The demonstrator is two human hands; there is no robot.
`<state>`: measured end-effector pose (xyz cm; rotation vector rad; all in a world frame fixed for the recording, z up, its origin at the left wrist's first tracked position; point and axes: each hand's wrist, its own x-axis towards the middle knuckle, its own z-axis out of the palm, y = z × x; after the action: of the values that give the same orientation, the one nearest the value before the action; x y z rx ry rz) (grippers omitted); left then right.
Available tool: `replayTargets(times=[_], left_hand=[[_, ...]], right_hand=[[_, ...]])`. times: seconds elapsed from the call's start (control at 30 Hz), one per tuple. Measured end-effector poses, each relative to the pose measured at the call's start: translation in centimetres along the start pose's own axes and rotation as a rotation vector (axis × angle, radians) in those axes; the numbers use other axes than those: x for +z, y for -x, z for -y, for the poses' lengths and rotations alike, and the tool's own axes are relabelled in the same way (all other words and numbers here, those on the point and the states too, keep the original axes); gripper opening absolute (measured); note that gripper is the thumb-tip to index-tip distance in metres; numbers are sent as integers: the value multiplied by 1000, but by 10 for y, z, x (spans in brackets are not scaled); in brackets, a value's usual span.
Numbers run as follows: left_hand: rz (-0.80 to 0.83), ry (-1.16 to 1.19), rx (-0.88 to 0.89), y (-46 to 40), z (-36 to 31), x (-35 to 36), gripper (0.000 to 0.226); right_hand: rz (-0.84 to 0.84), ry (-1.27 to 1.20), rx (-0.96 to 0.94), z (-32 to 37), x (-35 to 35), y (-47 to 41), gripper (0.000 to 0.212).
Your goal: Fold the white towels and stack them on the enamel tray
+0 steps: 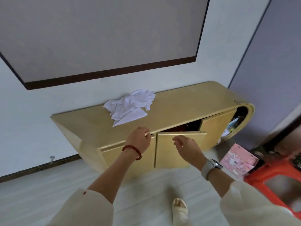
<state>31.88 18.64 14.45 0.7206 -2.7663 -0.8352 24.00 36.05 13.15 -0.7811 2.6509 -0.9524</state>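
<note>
Two hands reach toward a low yellow cabinet [171,110] set against the far wall; the left hand [139,140], a red bead bracelet [132,150] on its wrist, curls its fingers over the top edge of a closed cabinet door [128,154]; the right hand [187,145], above a pale wristwatch [211,166], hangs with loosely bent fingers holding nothing, just in front of a half-open door [175,149]; the white towels [130,106] lie crumpled on the cabinet top, left of its middle; a red stool [275,181] stands near right.
</note>
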Motion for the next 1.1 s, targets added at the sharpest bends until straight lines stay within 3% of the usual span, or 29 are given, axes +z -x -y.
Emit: replayTargets(times=[0.2,0.43,0.63,0.7,0.83,0.93,1.0,1.1], left_hand=[[-23,27,-276,-122,41,43,33],[-59,40,-614,-188,114,61,42],[24,-125,-685,-244,186,78,52],[52,-199,-694,-261,209,83,46],[47,-186,-595,-284,234,86,22],[52,4,-367,-295,230,65,25],[-56,5,-187,-305,216,41,26],[-168,10,-61,-328,190,4,20]], right_hand=[[194,59,-80,-33,28,-156,25],[471,118,-157,-22,83,-273,28],[610,133,-183,-2,140,-336,29],[611,122,-183,5,157,-353,29],[634,104,-240,20,179,-383,32],[650,131,-355,36,186,-401,43],[685,140,-411,47,186,-414,50],[698,93,-396,68,174,-434,32]])
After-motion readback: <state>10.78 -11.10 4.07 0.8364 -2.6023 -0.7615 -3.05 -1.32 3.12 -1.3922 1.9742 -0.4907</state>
